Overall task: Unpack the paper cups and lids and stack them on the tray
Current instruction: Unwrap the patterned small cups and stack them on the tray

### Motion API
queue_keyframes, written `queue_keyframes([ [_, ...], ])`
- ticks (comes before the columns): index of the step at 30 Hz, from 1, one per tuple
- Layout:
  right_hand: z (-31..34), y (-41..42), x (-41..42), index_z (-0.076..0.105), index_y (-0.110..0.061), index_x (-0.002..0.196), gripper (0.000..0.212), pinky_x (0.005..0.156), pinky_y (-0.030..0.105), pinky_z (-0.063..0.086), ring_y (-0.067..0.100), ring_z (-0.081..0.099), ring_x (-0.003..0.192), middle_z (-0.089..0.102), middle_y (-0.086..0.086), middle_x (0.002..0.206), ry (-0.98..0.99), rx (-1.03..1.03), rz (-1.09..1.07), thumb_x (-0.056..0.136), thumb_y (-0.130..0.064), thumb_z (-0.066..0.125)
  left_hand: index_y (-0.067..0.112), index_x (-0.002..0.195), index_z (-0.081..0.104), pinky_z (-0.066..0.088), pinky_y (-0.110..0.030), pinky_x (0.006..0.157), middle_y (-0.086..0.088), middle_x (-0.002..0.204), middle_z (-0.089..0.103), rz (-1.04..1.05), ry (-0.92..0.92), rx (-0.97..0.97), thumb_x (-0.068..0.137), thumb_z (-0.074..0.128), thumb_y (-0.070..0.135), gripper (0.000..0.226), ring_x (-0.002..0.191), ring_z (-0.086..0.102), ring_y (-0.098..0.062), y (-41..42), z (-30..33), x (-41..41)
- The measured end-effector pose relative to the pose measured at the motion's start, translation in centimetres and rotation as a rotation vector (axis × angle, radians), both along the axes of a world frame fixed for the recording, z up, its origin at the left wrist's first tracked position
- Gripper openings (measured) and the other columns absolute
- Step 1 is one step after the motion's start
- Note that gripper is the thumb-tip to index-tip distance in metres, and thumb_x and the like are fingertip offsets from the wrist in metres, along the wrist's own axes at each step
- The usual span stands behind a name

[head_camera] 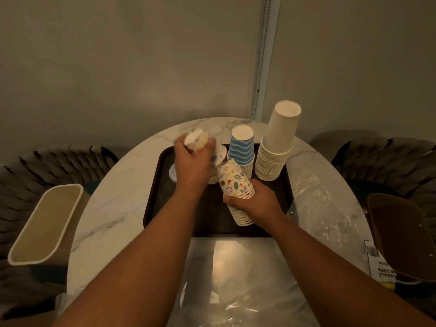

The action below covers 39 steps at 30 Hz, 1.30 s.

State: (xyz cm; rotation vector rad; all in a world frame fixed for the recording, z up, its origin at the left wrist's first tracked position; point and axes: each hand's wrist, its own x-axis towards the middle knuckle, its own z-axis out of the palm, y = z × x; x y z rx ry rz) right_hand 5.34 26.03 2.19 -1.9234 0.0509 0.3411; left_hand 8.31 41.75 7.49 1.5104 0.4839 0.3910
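Observation:
A dark brown tray point(165, 185) lies on the marble table. My right hand point(252, 204) grips a stack of colourful patterned cups point(232, 182), upside down and tilted, over the tray's middle. Above the tray's left part, my left hand point(193, 166) grips another bunch of patterned cups point(195, 139), blurred by motion. At the tray's back stands a blue striped cup stack point(241, 147), upside down, with a tall plain white cup stack point(278, 142) to its right. White lids point(172, 172) show at the tray's left, partly hidden by my left hand.
Crumpled clear plastic wrapping point(316, 201) lies right of the tray, and more plastic point(236, 279) covers the table's near side. A beige bin point(44, 223) stands to the left, a brown bin point(401, 234) to the right with a printed label point(379, 263). Dark chairs flank the table.

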Motion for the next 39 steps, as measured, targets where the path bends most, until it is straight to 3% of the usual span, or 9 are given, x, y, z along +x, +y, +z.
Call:
queue_keyframes([
  [6, -0.9, 0.1, 0.1, 0.054, -0.033, 0.105, 0.052, 0.064, 0.011, 0.044, -0.004, 0.059, 0.082, 0.060, -0.020, 0.092, -0.032, 0.093, -0.113, 0.065, -0.035, 0.087, 0.025, 0.135, 0.045, 0.049, -0.040, 0.100, -0.002, 0.134, 0.052, -0.127, 0.035, 0.472, 0.077, 0.078, 0.028, 0.067, 0.119, 0.054, -0.019, 2.7, -1.1, 4.1],
  [9, -1.4, 0.1, 0.4, 0.053, -0.034, 0.106, 0.053, 0.064, 0.011, 0.043, -0.005, 0.058, 0.081, 0.058, -0.021, 0.092, -0.046, 0.095, -0.124, 0.065, -0.035, 0.087, 0.026, 0.125, 0.048, 0.052, -0.040, 0.095, -0.002, 0.129, 0.051, -0.193, 0.079, 0.584, 0.077, 0.078, 0.022, 0.056, 0.114, 0.054, -0.020, 2.6, -3.0, 4.2],
  [13, -2.0, 0.1, 0.6, 0.051, -0.035, 0.107, 0.054, 0.065, 0.011, 0.043, -0.006, 0.057, 0.083, 0.057, -0.024, 0.094, -0.039, 0.098, -0.117, 0.066, -0.034, 0.086, 0.026, 0.111, 0.051, 0.054, -0.045, 0.090, -0.001, 0.122, 0.052, -0.258, 0.149, 0.696, 0.078, 0.076, 0.023, 0.041, 0.109, 0.056, -0.022, 2.7, -5.5, 4.1],
  [22, -1.8, -0.4, 0.6, 0.055, -0.036, 0.108, 0.053, 0.068, 0.013, 0.047, -0.002, 0.061, 0.088, 0.061, -0.023, 0.096, -0.009, 0.156, -0.116, 0.065, -0.036, 0.086, 0.015, 0.126, 0.058, 0.044, -0.045, 0.106, -0.006, 0.145, 0.043, -0.282, 0.246, 0.750, 0.093, 0.058, 0.043, 0.043, 0.130, 0.045, -0.024, 2.6, -6.8, 3.3],
  [24, -1.5, -0.6, 0.5, 0.056, -0.034, 0.110, 0.055, 0.071, 0.018, 0.051, 0.005, 0.065, 0.093, 0.065, -0.017, 0.101, 0.007, 0.200, -0.109, 0.064, -0.038, 0.086, 0.013, 0.122, 0.061, 0.039, -0.041, 0.109, -0.009, 0.144, 0.043, -0.165, 0.173, 0.697, 0.098, 0.050, 0.041, 0.039, 0.132, 0.042, -0.022, 1.8, -5.0, 2.8],
  [28, -0.5, -1.0, 0.4, 0.061, -0.025, 0.113, 0.064, 0.085, 0.035, 0.057, 0.013, 0.069, 0.097, 0.071, -0.005, 0.107, 0.072, 0.326, -0.039, 0.056, -0.047, 0.082, 0.016, 0.110, 0.060, 0.049, -0.028, 0.086, -0.001, 0.113, 0.061, 0.099, -0.027, 0.336, 0.098, 0.054, 0.036, 0.023, 0.098, 0.058, -0.008, -0.7, -1.1, -0.4],
  [33, 1.3, -1.7, 0.2, 0.065, -0.016, 0.111, 0.057, 0.088, 0.039, 0.055, 0.023, 0.069, 0.098, 0.073, 0.005, 0.105, 0.199, 0.408, 0.187, 0.061, -0.037, 0.081, 0.025, 0.127, 0.048, 0.054, -0.045, 0.092, -0.006, 0.123, 0.061, -0.325, 0.136, -0.307, 0.087, 0.069, 0.016, 0.046, 0.110, 0.064, -0.023, -2.8, -0.5, -4.4],
  [36, 2.1, -1.7, -0.3, 0.064, -0.025, 0.103, 0.041, 0.076, 0.024, 0.054, 0.011, 0.069, 0.090, 0.072, -0.005, 0.099, 0.178, 0.280, 0.271, 0.067, -0.025, 0.083, 0.029, 0.118, 0.053, 0.053, -0.053, 0.094, -0.010, 0.121, 0.063, -0.342, 0.145, -0.313, 0.084, 0.072, 0.010, 0.043, 0.109, 0.066, -0.028, -2.7, -0.8, -4.9],
  [39, 2.1, -1.5, -0.6, 0.063, -0.026, 0.113, 0.054, 0.078, 0.022, 0.052, 0.006, 0.066, 0.093, 0.070, -0.009, 0.104, 0.025, 0.051, 0.255, 0.065, -0.035, 0.087, 0.029, 0.112, 0.053, 0.055, -0.052, 0.090, -0.007, 0.113, 0.066, -0.274, 0.142, -0.301, 0.085, 0.071, 0.013, 0.036, 0.102, 0.069, -0.025, -3.0, -0.8, -5.1],
])
